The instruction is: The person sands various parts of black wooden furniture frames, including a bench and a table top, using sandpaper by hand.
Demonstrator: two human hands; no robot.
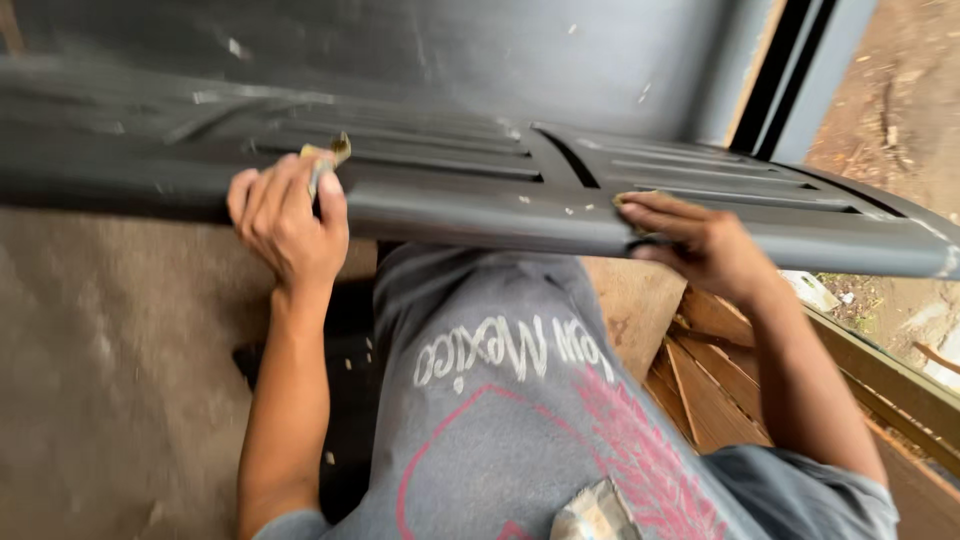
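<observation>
A dark grey panelled door (480, 190) with raised mouldings lies flat in front of me, spanning the view. My left hand (285, 220) rests on its near edge, closed around a small folded yellowish piece (325, 160), probably sandpaper. My right hand (695, 240) grips the near edge of the door further right, thumb under, fingers on top, with a small pale scrap under the fingertips. Pale specks dot the door's surface. The picture is blurred by motion.
My grey shirt with pink and white print (520, 400) fills the lower middle. A brown floor (110, 370) lies at left. Wooden planks (715, 380) and a timber frame (880, 385) sit at lower right. A dark post (785, 70) and dirt ground (900, 110) are at upper right.
</observation>
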